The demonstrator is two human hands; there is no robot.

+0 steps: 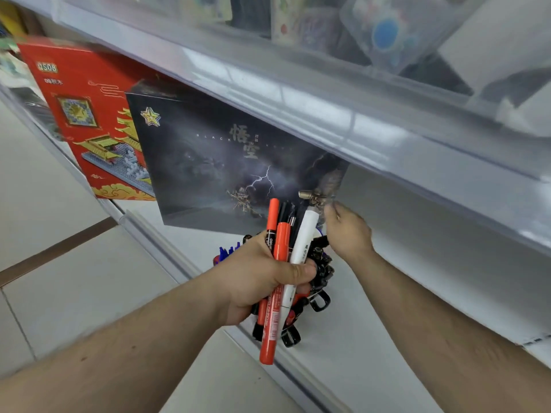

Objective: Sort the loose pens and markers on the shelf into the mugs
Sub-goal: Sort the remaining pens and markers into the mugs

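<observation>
A: What is the left hand doing?

B: Its grip is wrapping round a bundle of markers, fingers and thumb curled tight. Two orange-red ones, a white one and some black ones are standing up out of the fist, and the longest orange one is sticking out below it, past the front edge of the shelf.

A: And the right hand?

B: It is reaching in over the shelf, just beyond the bundle, with its fingers bent. It is blurred, so I cannot tell whether its grip is holding anything.

A: Where are the mugs?

B: Black mugs are sitting near the front edge of the shelf, mostly hidden behind the left hand. Only curved black handles and dark rims are showing, with pen caps poking out of them. A cluster of blue pens is showing just left of the fist.

A: Anything else on the shelf?

B: A dark box with lightning art is standing toward the back, overlapping a red box at its left. An upper shelf is hanging over both.
</observation>
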